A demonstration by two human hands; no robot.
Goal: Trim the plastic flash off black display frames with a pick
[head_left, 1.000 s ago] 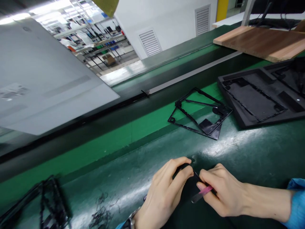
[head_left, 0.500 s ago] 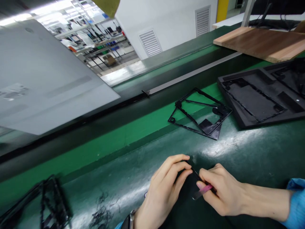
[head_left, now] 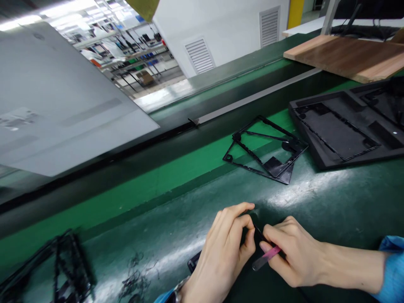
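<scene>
My left hand [head_left: 225, 246] is bent over a thin black frame [head_left: 193, 261], with thumb and forefinger pinching its edge. One corner of the frame shows beside my left wrist; most of it is hidden under the hand. A slim pink tool with a flat, greyish rounded end [head_left: 267, 257] is gripped in my right hand [head_left: 293, 252]. Its other end is hidden by my fingers, close to a dark edge that runs toward the left fingertips. Both hands are close together, low over the dark green bench.
Two overlapping black frames [head_left: 265, 147] lie beyond my hands. At the right is a black foam tray [head_left: 344, 162] with frames in it, and behind it a wooden board [head_left: 347, 59]. More frames [head_left: 67, 269] and black shavings [head_left: 135, 280] lie left. A grey panel [head_left: 69, 101] juts in.
My left hand has shifted slightly right, and its forefinger has curled in to meet the thumb. More of the frame's corner shows by the wrist. The pink tool has tilted a little.
</scene>
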